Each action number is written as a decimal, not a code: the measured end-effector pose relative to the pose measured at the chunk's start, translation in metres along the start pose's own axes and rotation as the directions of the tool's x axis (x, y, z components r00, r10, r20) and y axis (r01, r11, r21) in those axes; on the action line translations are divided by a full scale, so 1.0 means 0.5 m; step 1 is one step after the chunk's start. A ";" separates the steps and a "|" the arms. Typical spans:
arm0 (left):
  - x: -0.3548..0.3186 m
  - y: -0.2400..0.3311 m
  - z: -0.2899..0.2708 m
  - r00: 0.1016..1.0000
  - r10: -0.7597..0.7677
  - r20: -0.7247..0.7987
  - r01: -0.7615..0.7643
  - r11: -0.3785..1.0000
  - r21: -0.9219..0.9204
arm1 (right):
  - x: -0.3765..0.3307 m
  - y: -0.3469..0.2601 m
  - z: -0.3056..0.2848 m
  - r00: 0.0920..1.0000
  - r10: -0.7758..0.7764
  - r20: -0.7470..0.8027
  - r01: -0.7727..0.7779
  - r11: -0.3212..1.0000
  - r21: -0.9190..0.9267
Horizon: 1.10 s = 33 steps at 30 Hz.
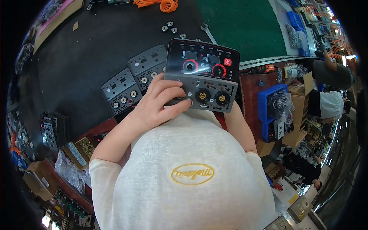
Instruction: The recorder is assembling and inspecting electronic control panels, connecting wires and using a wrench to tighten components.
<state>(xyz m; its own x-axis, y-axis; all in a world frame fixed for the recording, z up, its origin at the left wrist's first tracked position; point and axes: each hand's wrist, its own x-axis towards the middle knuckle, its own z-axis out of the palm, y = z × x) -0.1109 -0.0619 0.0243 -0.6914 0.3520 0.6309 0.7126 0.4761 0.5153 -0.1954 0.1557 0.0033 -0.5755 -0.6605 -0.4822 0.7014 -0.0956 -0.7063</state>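
A black and grey control panel [203, 61] with two dials, two small display windows and red markings is tilted up in front of my chest. Its grey lower face carries brass-centred round sockets [221, 98]. My left hand [163, 99] grips the panel's lower left part, fingers bent over the grey face and covering another fitting there. Behind the panel's right side my right hand is hidden; only the right forearm [239, 126] shows. Two grey panels [119, 92] with brass fittings lie on the dark table, just left of the held one.
Several loose nuts [170, 24] and a wrench [209, 33] lie beyond the panel. Orange tubing [166, 5] is at the far edge. Stacked panels [53, 130] stand at left. Blue bins [273, 101], cartons [299, 109] and a power tool [263, 69] are at right, with people beyond.
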 end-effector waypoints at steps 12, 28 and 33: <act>-0.013 0.004 -0.019 0.952 -0.294 0.086 0.304 0.942 -0.141 | -0.034 -0.002 0.033 0.995 0.044 0.084 -0.008 0.922 -0.387; -0.078 -0.038 0.011 0.152 -0.912 0.381 0.408 -0.294 -0.865 | -0.026 -0.043 0.080 0.694 -0.712 0.112 0.222 0.063 -0.973; -0.090 -0.052 0.027 0.130 -0.914 0.384 0.346 -0.321 -0.882 | 0.034 -0.034 0.052 0.664 -0.734 0.139 0.119 -0.080 -0.990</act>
<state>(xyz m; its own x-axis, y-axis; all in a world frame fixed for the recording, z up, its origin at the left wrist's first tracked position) -0.1000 -0.0790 -0.0253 -0.7870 -0.0801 -0.6117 -0.3632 -0.7413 0.5644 -0.2064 0.1267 0.0204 -0.8389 -0.4723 0.2705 -0.5407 0.6659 -0.5141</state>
